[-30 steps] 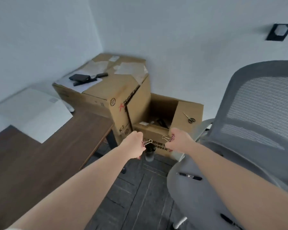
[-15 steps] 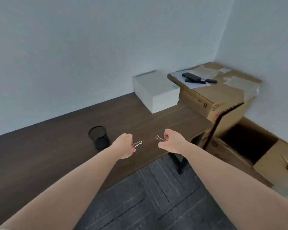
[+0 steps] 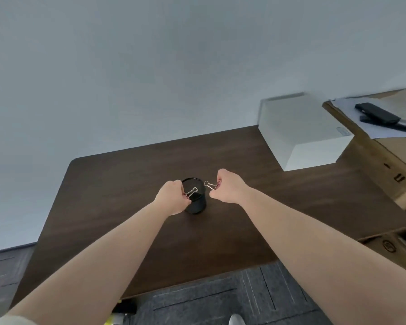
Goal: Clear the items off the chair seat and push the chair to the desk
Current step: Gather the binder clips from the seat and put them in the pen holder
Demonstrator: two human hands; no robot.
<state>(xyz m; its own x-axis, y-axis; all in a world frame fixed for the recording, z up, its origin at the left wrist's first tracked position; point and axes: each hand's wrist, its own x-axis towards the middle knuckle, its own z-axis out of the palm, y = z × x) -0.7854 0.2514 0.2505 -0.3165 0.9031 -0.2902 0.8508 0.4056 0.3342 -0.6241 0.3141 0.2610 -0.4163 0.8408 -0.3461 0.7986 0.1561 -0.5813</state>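
Note:
Both my arms reach out over the dark wooden desk (image 3: 117,207). My left hand (image 3: 172,199) is shut on a binder clip (image 3: 191,192) whose wire handles stick out over the rim of a black mesh pen cup (image 3: 196,205). My right hand (image 3: 227,186) is shut on a second binder clip (image 3: 211,184), held just right of the cup's rim. The cup stands upright mid-desk, partly hidden by my left hand. The chair is out of view, apart from a grey sliver (image 3: 236,320) at the bottom edge that I cannot identify.
A white box (image 3: 302,130) sits at the desk's far right corner. Beside the desk stands a cardboard box (image 3: 384,156) with papers and a black device (image 3: 376,113) on top. Grey carpet tiles (image 3: 209,299) cover the floor below the desk's near edge. A wall runs behind.
My view has swung left, from the chair and boxes to the desk. Both hands carried their clips over the desk and now hover at the pen cup.

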